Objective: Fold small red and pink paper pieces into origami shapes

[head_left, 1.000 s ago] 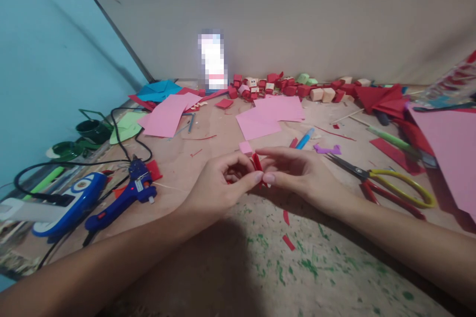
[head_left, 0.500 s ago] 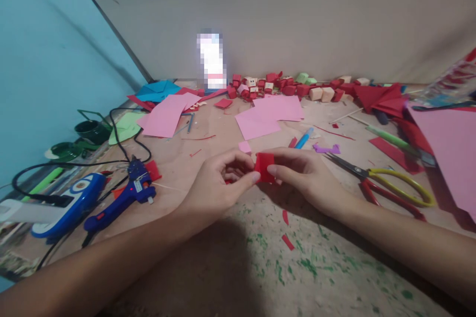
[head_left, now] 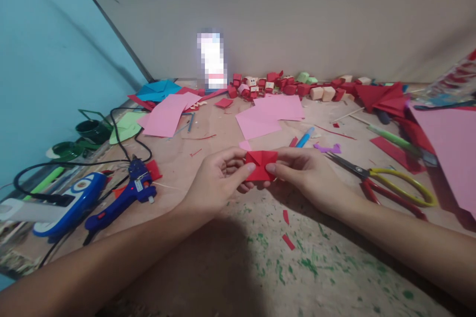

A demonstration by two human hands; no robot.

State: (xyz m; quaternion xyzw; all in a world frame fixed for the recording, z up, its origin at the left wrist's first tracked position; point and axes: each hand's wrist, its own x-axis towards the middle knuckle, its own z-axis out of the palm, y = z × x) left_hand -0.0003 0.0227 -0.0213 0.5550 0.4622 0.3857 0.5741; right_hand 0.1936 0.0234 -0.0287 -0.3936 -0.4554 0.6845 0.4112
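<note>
A small creased red paper piece (head_left: 261, 161) is held above the table between both hands. My left hand (head_left: 225, 173) pinches its left side, thumb on the front and fingers behind. On its right side, my right hand (head_left: 301, 171) grips it the same way, with the thumb near the lower right part. Some fingertips show under the paper's lower edge. Just beyond it lies a small pink paper piece (head_left: 245, 145), partly hidden. A blue pen (head_left: 305, 137) and a purple scrap (head_left: 327, 148) lie past my right hand.
Scissors (head_left: 375, 178) lie at the right. A blue glue gun (head_left: 124, 195) and a blue-white device (head_left: 70, 205) with cables are at the left. Pink sheets (head_left: 260, 116), folded red cubes (head_left: 290, 89) and a lit phone (head_left: 212, 62) stand or lie farther back.
The red paper shows a wider face with its creases now visible. My left hand has shifted slightly left, so the two thumbs are farther apart.
</note>
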